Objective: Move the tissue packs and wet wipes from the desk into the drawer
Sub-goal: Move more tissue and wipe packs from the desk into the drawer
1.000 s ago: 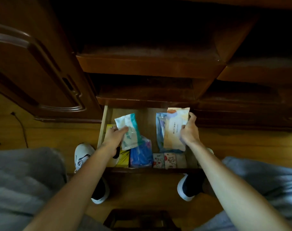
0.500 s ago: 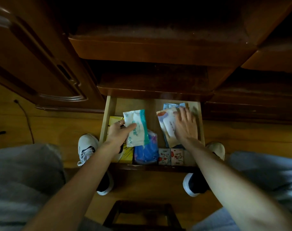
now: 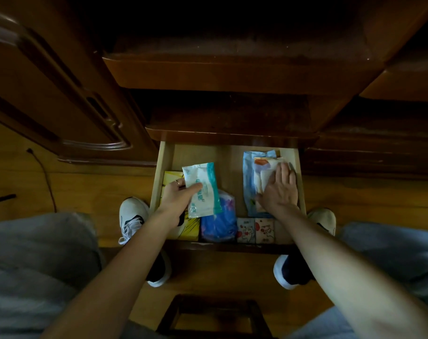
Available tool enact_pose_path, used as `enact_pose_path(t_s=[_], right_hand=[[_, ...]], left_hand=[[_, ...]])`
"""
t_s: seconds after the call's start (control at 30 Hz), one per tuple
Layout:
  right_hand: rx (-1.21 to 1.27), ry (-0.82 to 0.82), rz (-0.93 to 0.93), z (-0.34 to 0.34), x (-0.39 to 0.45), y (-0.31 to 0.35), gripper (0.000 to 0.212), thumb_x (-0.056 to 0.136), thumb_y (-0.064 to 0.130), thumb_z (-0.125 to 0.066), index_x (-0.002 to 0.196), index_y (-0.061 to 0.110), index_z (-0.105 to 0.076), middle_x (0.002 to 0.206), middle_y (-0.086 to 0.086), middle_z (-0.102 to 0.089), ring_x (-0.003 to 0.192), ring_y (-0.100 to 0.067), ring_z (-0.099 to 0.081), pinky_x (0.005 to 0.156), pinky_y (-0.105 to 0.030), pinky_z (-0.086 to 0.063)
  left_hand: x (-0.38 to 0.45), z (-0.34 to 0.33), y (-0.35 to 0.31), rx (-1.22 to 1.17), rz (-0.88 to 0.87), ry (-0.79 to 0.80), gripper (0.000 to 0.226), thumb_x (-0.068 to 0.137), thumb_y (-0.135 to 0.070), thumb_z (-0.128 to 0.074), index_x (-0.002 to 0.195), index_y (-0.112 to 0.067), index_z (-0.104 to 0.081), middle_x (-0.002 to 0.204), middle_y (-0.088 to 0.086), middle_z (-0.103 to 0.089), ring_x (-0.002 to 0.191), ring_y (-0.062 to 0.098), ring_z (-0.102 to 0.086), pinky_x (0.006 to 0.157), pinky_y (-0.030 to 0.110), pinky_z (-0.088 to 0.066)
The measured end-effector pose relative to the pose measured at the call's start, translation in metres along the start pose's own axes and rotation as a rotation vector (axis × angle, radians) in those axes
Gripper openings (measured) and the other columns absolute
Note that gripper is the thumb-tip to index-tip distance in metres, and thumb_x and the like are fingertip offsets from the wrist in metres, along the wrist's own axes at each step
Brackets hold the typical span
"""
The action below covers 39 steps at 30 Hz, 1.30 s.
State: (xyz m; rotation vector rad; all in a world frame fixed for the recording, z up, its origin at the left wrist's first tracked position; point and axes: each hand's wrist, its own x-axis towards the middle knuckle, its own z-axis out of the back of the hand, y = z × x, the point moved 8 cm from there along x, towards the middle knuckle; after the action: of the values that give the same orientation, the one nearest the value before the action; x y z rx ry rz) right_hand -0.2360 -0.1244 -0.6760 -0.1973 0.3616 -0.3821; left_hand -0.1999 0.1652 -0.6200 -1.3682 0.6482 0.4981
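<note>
Dim wooden floor surrounds a dark desk whose pale drawer stands pulled open between the person's shoes. Over the drawer's left half, the left hand pinches a white and teal wipes pack, thumb on top, fingers beneath, above a yellow pack and a blue pack lying inside. At the drawer's right wall, the right hand lies flat with fingers spread, pressing a cream and orange pack down on a pale blue pack. Two small cartoon tissue packs sit against the drawer's front edge, just beside the blue pack.
</note>
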Motion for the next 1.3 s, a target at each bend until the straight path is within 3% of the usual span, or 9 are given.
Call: enact_pose_path(t_s=[0.13,0.23,0.5,0.57,0.67,0.77,0.97,1.13,1.3], right_hand=[[0.043,-0.143,0.154,0.015,-0.003,0.019,0.100,0.080,0.058,-0.071,0.159,0.015,-0.026,0.161,-0.017,-0.030,0.147,-0.035,-0.027,0.115,-0.051,-0.031],[-0.008,-0.038,0.299,0.007,-0.008,0.035,0.070,0.086,0.046,-0.069,0.148,0.026,-0.044,0.157,-0.012,-0.036,0.142,-0.033,-0.034,0.108,-0.052,-0.037],[0.038,-0.063,0.231,0.026,-0.012,0.037,0.049,0.093,0.050,-0.057,0.135,0.025,-0.058,0.141,-0.007,-0.054,0.130,-0.029,-0.047,0.106,-0.048,-0.037],[0.298,-0.133,0.173,0.046,-0.015,0.039,0.045,0.097,0.051,-0.054,0.134,0.027,-0.060,0.132,-0.002,-0.063,0.124,-0.024,-0.054,0.102,-0.044,-0.043],[1.189,0.264,0.153,0.065,-0.030,0.066,0.037,0.095,0.061,-0.056,0.118,0.033,-0.068,0.112,0.021,-0.070,0.107,0.002,-0.064,0.080,-0.018,-0.049],[1.502,0.406,0.215,0.084,-0.042,0.087,0.013,0.093,0.043,-0.070,0.103,0.036,-0.066,0.103,0.019,-0.075,0.089,0.007,-0.070,0.065,-0.009,-0.051],[1.495,0.173,0.149,0.086,-0.049,0.058,0.024,0.090,0.028,-0.076,0.108,0.030,-0.060,0.105,0.014,-0.067,0.099,0.000,-0.066,0.071,-0.017,-0.055],[1.327,0.018,0.255,0.102,-0.056,0.059,0.024,0.090,0.027,-0.076,0.101,0.042,-0.061,0.096,0.024,-0.067,0.092,0.024,-0.058,0.067,0.001,-0.044],[1.252,-0.134,-0.051,0.089,-0.034,0.008,0.046,0.094,0.018,-0.072,0.136,0.027,-0.055,0.119,0.018,-0.059,0.102,0.005,-0.058,0.068,-0.010,-0.042]], left_hand=[[0.000,0.000,0.001,0.003,0.012,0.005,0.012,0.089,-0.017,-0.075,0.099,-0.017,-0.068,0.084,0.002,-0.078,0.070,0.012,-0.076,0.050,0.024,-0.056],[0.001,0.000,0.005,0.022,0.031,-0.002,0.010,0.091,-0.018,-0.072,0.100,-0.018,-0.067,0.089,0.005,-0.077,0.070,0.012,-0.076,0.050,0.025,-0.056],[0.009,-0.004,0.006,-0.068,0.024,0.024,0.005,0.092,-0.010,-0.069,0.097,-0.010,-0.069,0.091,0.006,-0.078,0.087,0.022,-0.076,0.076,0.043,-0.062],[0.009,-0.007,0.003,-0.033,-0.015,0.026,0.004,0.092,-0.009,-0.070,0.096,-0.010,-0.070,0.092,0.004,-0.078,0.085,0.020,-0.076,0.073,0.041,-0.063],[0.007,-0.010,-0.004,-0.009,-0.091,0.009,0.009,0.091,-0.011,-0.072,0.099,-0.007,-0.070,0.093,0.004,-0.077,0.083,0.014,-0.075,0.060,0.028,-0.060],[0.002,-0.010,-0.014,-0.101,-0.130,-0.014,0.026,0.086,-0.013,-0.078,0.109,-0.006,-0.068,0.093,0.006,-0.077,0.077,0.012,-0.075,0.056,0.023,-0.056],[-0.008,0.001,-0.031,0.265,-0.384,-0.234,0.032,0.083,-0.030,-0.081,0.105,-0.019,-0.061,0.094,-0.010,-0.070,0.080,0.006,-0.068,0.060,0.027,-0.056],[-0.003,-0.034,-0.012,-0.066,-0.157,0.187,0.029,0.098,-0.042,-0.059,0.104,-0.017,-0.074,0.095,-0.003,-0.079,0.090,0.015,-0.075,0.068,0.021,-0.058],[0.000,-0.023,-0.011,0.014,-0.194,0.099,0.012,0.096,-0.025,-0.064,0.099,-0.035,-0.070,0.106,-0.009,-0.073,0.093,0.007,-0.070,0.068,0.018,-0.051]])
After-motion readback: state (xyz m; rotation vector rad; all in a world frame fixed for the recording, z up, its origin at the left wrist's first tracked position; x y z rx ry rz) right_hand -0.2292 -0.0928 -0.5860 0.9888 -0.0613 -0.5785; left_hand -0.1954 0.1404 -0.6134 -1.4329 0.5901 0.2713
